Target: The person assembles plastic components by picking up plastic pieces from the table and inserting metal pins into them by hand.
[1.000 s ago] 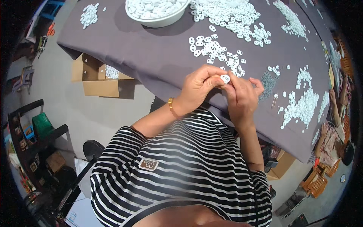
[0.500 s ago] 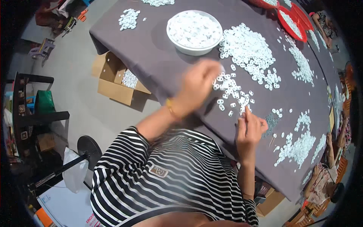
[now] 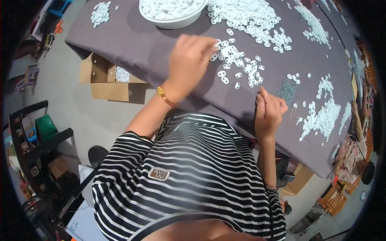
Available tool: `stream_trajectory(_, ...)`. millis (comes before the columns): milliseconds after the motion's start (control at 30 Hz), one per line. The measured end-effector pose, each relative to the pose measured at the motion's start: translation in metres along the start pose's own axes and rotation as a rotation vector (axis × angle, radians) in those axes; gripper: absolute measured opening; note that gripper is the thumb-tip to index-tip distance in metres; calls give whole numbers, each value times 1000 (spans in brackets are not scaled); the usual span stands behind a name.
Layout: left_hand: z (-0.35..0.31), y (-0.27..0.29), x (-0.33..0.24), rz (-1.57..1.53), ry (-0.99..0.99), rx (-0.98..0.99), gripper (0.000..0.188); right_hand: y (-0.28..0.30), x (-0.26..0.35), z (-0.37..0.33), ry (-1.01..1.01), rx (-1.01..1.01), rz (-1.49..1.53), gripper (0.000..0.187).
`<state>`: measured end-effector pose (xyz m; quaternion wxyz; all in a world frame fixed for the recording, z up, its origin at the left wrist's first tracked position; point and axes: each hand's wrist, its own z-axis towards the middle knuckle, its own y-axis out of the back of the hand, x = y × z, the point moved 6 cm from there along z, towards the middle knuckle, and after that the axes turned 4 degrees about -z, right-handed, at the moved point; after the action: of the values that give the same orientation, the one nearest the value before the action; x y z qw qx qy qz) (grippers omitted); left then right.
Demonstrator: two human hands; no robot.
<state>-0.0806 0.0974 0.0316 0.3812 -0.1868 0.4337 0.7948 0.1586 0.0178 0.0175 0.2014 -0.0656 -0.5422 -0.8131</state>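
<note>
On the grey-brown tablecloth [image 3: 132, 44] lies a loose scatter of small white oval plastic pieces with two holes [image 3: 229, 56]. My left hand [image 3: 189, 62], slightly blurred, is at the left edge of this scatter, its fingers curled together and the tips against the white pieces. What they pinch, if anything, does not show. My right hand [image 3: 269, 110] rests by the table's near edge, below the scatter, with thumb and fingers pressed together; anything between them is hidden. Just right of it is a small heap of thin grey metal pins [image 3: 287, 90].
A white bowl [image 3: 173, 23] full of white pieces stands at the far side. Beside it spreads a large pile of pieces [image 3: 245, 16]; another pile [image 3: 321, 116] lies right. An open cardboard box [image 3: 108, 90] sits on the floor left of the table. A person's arm [image 3: 356, 116] shows at the right.
The whole view has shifted, with the table now higher in the picture. My left hand has gone back to the scatter's edge; my right hand stays near its place beside the pins.
</note>
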Motion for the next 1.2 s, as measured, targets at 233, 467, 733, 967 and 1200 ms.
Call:
stream_trajectory(233, -42, -24, -6, -38, 40, 91, 10, -1, -1, -4, -39, -27, 44, 21)
stream_trajectory(467, -49, -29, -21, -22, -30, 90, 12, -4, -1, -2, -15, -54, 60, 24)
stream_trajectory(733, -56, -45, -49, -31, -90, 121, 13, -10, 3, 0, -17, -16, 122, 24)
stream_trajectory(967, -56, -58, -51, 48, -73, 201, 19, 14, -16, -3, -75, -232, 62, 23)
stream_trajectory(1200, -54, -59, -51, 43, -106, 215, 21, 21, -47, -14, -422, -319, 303, 22)
